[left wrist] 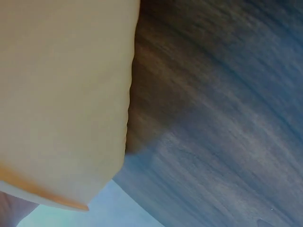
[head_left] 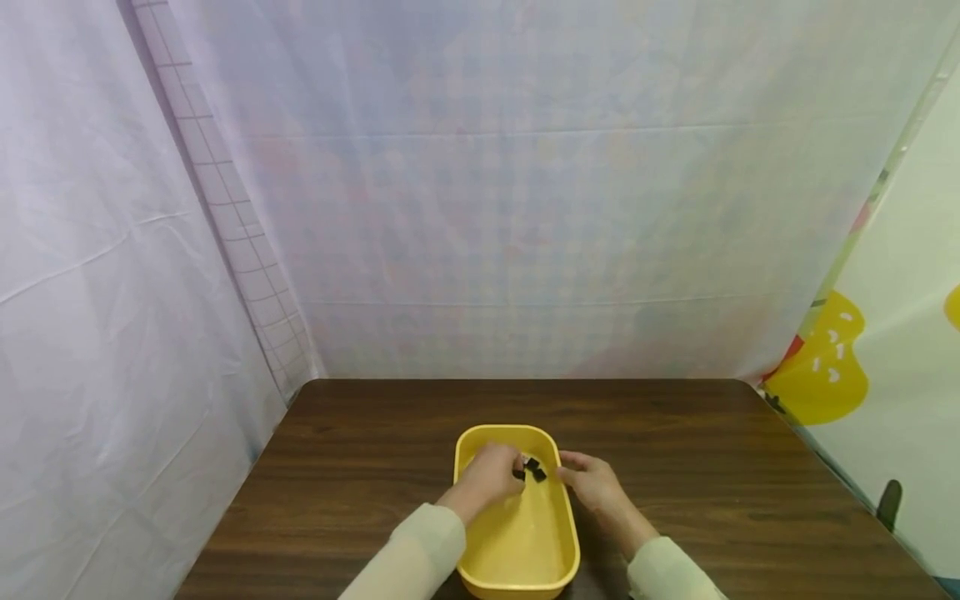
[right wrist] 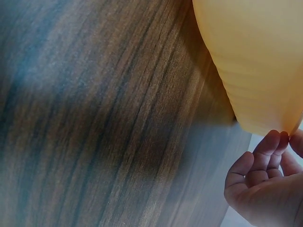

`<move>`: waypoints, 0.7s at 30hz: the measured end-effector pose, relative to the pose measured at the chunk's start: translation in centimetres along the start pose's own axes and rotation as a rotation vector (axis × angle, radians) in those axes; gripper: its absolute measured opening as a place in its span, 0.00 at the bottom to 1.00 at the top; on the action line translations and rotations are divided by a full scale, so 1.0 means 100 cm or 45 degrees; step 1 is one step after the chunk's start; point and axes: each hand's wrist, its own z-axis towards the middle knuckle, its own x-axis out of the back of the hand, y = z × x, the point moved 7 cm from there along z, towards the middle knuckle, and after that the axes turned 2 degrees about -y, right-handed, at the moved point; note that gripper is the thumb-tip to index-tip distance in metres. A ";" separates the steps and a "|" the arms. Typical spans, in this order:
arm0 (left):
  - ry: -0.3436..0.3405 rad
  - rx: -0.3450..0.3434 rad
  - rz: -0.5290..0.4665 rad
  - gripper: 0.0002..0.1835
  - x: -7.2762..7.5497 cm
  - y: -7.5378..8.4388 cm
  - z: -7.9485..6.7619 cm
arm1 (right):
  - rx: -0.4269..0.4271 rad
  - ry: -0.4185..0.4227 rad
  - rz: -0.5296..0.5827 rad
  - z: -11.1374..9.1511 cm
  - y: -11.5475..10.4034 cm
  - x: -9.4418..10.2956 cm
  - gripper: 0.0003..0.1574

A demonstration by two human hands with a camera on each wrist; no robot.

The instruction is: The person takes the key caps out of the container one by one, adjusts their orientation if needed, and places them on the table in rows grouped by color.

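Note:
A deep yellow plastic bin (head_left: 525,537) with rounded corners stands on the table. My left hand (head_left: 491,473) reaches down inside it near the far end, fingers bent. Between its thumb and fingertips shows a small black piece (head_left: 519,475); its exact kind is too small to tell. Beside it on the bin floor lie other small black pieces (head_left: 540,475). At the bin's right side, my right hand (head_left: 596,483) pinches the rim, as the right wrist view shows with curled fingers (right wrist: 265,146) at the wall. The left wrist view catches mostly the bin's outer wall (left wrist: 66,94).
The dark wood-grain table (head_left: 360,475) spreads around the bin on both sides. Behind it hangs a pale curtain (head_left: 525,250), with a white sheet (head_left: 112,333) along the left. A printed sheet with yellow shapes (head_left: 817,375) borders the right edge.

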 end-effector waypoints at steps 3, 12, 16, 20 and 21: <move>0.010 -0.028 -0.022 0.06 0.003 0.001 0.000 | 0.010 -0.001 0.006 0.000 -0.001 0.000 0.22; 0.093 0.037 -0.208 0.08 0.025 -0.007 -0.003 | 0.024 0.013 -0.023 -0.001 -0.002 0.000 0.22; 0.143 0.113 -0.350 0.08 0.039 -0.016 -0.007 | 0.016 0.017 -0.047 -0.001 -0.002 0.001 0.22; 0.235 0.117 -0.386 0.05 0.054 -0.026 -0.008 | 0.014 0.016 -0.061 -0.001 -0.002 0.001 0.23; 0.261 0.117 -0.379 0.04 0.058 -0.029 -0.008 | 0.015 0.017 -0.064 -0.001 -0.002 0.001 0.23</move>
